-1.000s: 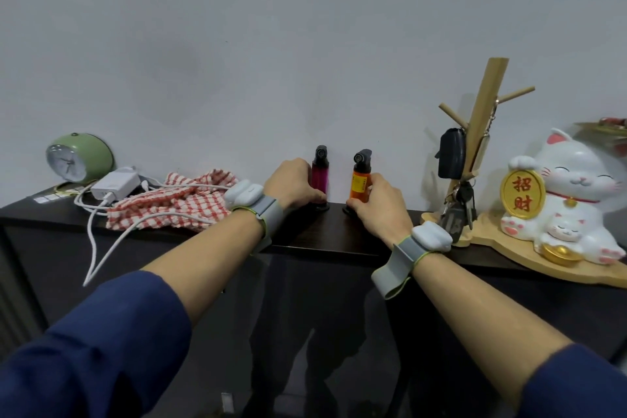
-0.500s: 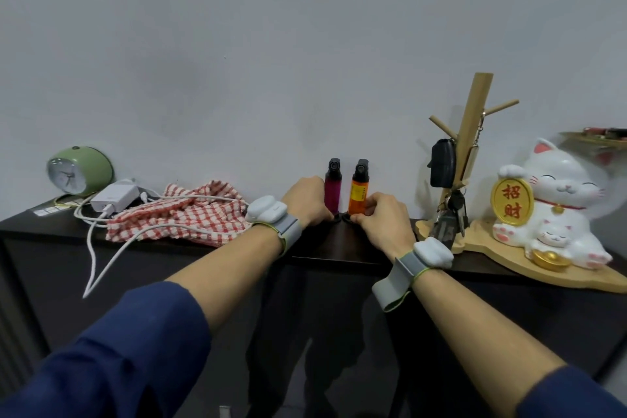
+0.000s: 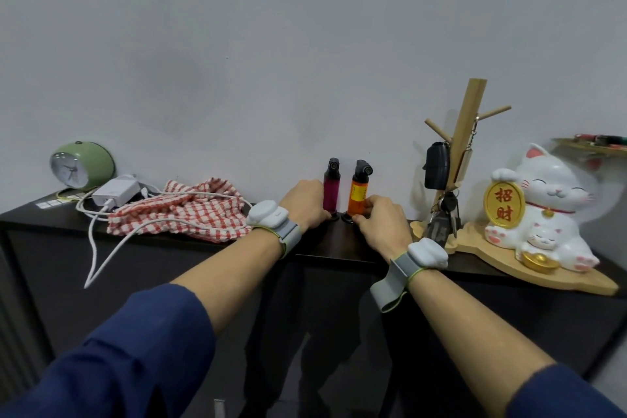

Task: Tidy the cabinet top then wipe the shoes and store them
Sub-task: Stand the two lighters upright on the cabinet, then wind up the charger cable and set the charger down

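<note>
Sleeves: dark blue, pushed up on both forearms, nearest the camera, in front of the orange lighter [image 3: 357, 195].
Wrist bands: a grey strap with a white module on each wrist, just in front of the orange lighter.
Right hand [image 3: 381, 220]: on the cabinet top [image 3: 336, 241]; thumb and fingertips [image 3: 369, 204] pinch the lower body of the orange lighter.
Left hand [image 3: 305, 202]: just left of the orange lighter; fingers curled round the base of the magenta lighter [image 3: 330, 192].
Lighters: both upright on black feet, side by side, feet almost touching, close to the wall.
Checked cloth [image 3: 183, 214]: red and white, crumpled, left of the orange lighter, beyond the left wrist.
White charger [image 3: 115, 192]: further left, at the cloth's far corner; its cable [image 3: 112, 248] crosses the cloth and loops over the front edge.
Green clock [image 3: 81, 164]: furthest left, behind the charger.
Key stand [image 3: 466, 139]: wooden, right of the orange lighter; a black fob [image 3: 437, 164] and keys [image 3: 444, 214] hang from it.
Cat figure [image 3: 539, 204]: white, holding a gold coin, furthest right, sharing the stand's wooden base [image 3: 576, 276].
</note>
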A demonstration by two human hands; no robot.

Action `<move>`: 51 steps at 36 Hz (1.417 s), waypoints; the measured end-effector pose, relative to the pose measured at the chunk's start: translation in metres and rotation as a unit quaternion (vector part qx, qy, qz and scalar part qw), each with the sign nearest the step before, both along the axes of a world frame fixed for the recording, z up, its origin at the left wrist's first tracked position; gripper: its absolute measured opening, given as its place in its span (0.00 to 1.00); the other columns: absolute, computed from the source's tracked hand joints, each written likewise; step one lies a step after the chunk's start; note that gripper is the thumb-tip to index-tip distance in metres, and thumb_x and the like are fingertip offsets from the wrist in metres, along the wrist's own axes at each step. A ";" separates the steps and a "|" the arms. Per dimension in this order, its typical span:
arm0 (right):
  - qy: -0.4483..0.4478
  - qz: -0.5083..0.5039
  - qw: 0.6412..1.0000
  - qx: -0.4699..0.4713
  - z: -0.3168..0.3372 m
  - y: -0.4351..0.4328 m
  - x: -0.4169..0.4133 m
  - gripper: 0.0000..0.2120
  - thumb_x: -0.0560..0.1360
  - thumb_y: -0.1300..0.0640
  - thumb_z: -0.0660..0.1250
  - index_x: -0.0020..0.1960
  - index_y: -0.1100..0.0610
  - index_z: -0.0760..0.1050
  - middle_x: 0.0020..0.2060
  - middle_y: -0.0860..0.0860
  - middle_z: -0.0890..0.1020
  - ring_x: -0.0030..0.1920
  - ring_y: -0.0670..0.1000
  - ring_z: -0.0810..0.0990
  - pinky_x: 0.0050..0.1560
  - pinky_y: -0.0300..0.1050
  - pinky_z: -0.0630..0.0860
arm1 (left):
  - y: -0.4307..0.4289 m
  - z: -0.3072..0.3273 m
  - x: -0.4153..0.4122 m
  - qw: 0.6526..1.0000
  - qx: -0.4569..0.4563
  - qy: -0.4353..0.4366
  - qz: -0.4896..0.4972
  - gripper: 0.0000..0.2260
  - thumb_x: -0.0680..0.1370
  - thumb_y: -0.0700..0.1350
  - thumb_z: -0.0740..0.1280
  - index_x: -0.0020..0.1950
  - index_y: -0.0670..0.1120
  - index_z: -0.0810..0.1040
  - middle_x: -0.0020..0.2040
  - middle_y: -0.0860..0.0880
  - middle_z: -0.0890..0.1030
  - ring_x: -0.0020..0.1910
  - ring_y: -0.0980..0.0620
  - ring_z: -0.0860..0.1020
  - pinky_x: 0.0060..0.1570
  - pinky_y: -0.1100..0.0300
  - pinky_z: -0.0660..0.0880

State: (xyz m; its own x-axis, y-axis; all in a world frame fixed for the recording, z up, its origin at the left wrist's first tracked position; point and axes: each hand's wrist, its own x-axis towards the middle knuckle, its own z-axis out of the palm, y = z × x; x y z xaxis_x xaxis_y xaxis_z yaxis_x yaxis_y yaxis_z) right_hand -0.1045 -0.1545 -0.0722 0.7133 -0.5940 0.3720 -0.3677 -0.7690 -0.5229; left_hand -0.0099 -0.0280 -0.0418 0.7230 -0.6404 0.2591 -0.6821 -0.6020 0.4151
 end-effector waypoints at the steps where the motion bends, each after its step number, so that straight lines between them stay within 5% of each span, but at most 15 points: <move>1: 0.002 0.000 1.000 -0.002 0.000 0.000 0.000 0.16 0.75 0.51 0.70 0.60 0.56 0.77 0.53 0.55 0.84 0.56 0.58 0.81 0.56 0.54 0.78 | 0.001 0.000 0.000 1.000 0.001 -0.002 0.002 0.14 0.74 0.47 0.74 0.53 0.40 0.77 0.54 0.39 0.80 0.53 0.38 0.79 0.42 0.57 0.69; 10: 0.014 -0.016 0.999 -0.027 0.001 0.003 -0.005 0.19 0.76 0.47 0.70 0.55 0.62 0.75 0.50 0.60 0.81 0.54 0.62 0.78 0.47 0.49 0.73 | 0.008 -0.003 -0.005 1.000 0.013 0.015 -0.003 0.13 0.78 0.48 0.69 0.54 0.39 0.75 0.55 0.39 0.80 0.55 0.39 0.78 0.48 0.54 0.73; 13: 0.011 -0.016 0.998 -0.060 0.000 0.009 -0.011 0.18 0.78 0.46 0.67 0.50 0.62 0.74 0.47 0.61 0.81 0.52 0.63 0.78 0.44 0.50 0.71 | 0.021 -0.002 -0.003 1.000 0.015 0.014 0.005 0.20 0.77 0.56 0.69 0.54 0.39 0.74 0.56 0.39 0.79 0.56 0.39 0.77 0.51 0.53 0.74; 16: -0.005 -0.015 0.995 -0.103 -0.002 0.020 -0.018 0.17 0.79 0.46 0.65 0.52 0.61 0.75 0.47 0.59 0.82 0.51 0.62 0.80 0.44 0.50 0.74 | 0.039 0.007 -0.002 1.000 0.008 0.002 0.023 0.26 0.76 0.57 0.70 0.63 0.38 0.75 0.61 0.39 0.78 0.61 0.40 0.77 0.57 0.52 0.74; 24: -0.018 0.073 0.986 -0.151 0.015 0.084 -0.007 0.14 0.79 0.47 0.64 0.48 0.58 0.79 0.42 0.53 0.82 0.44 0.54 0.80 0.45 0.50 0.79 | 0.099 0.057 0.015 0.998 0.002 -0.047 0.037 0.21 0.77 0.55 0.69 0.60 0.39 0.79 0.59 0.42 0.81 0.58 0.44 0.78 0.56 0.53 0.75; 31: -0.003 0.139 0.982 -0.130 0.039 0.156 0.048 0.17 0.79 0.46 0.62 0.50 0.59 0.81 0.47 0.55 0.84 0.50 0.57 0.80 0.50 0.50 0.77 | 0.162 0.086 0.050 0.991 0.088 -0.077 0.069 0.20 0.77 0.57 0.68 0.52 0.40 0.82 0.52 0.42 0.83 0.52 0.43 0.80 0.55 0.49 0.78; 39: 0.047 0.139 0.979 -0.140 0.027 0.202 0.115 0.14 0.79 0.54 0.57 0.55 0.61 0.77 0.52 0.63 0.81 0.55 0.64 0.78 0.54 0.55 0.76 | 0.245 0.057 0.110 0.967 0.162 -0.078 0.181 0.17 0.79 0.51 0.65 0.34 0.44 0.67 0.43 0.43 0.76 0.42 0.42 0.74 0.41 0.56 0.70; 41: 0.082 0.124 0.979 -0.142 0.023 0.200 0.123 0.11 0.76 0.58 0.57 0.51 0.60 0.76 0.51 0.62 0.81 0.54 0.64 0.78 0.52 0.54 0.77 | 0.252 0.046 0.118 0.960 0.182 -0.078 0.198 0.16 0.79 0.52 0.65 0.38 0.42 0.70 0.48 0.43 0.79 0.45 0.42 0.77 0.41 0.57 0.70; 45: 0.122 0.106 0.979 -0.127 0.017 0.196 0.140 0.17 0.71 0.60 0.58 0.57 0.58 0.78 0.54 0.59 0.82 0.56 0.63 0.79 0.55 0.55 0.78 | 0.266 0.027 0.133 0.951 0.196 -0.093 0.221 0.13 0.78 0.51 0.64 0.56 0.44 0.78 0.58 0.44 0.80 0.54 0.43 0.80 0.43 0.57 0.71; 51: 0.051 0.073 0.992 -0.088 0.026 0.199 0.142 0.14 0.73 0.63 0.61 0.55 0.59 0.81 0.52 0.58 0.83 0.54 0.61 0.79 0.53 0.50 0.77 | 0.272 0.004 0.147 0.959 0.171 -0.088 0.210 0.24 0.79 0.53 0.66 0.69 0.42 0.66 0.67 0.42 0.71 0.63 0.40 0.76 0.50 0.52 0.71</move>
State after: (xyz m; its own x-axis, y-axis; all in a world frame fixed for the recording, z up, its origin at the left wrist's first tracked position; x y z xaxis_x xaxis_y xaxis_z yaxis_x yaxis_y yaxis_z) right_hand 0.0379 0.0443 -0.0461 0.8261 -0.4140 0.3823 -0.2898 -0.8940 -0.3418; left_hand 0.1373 0.2437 -0.0378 0.8997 -0.3725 0.2275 -0.3920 -0.9189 0.0456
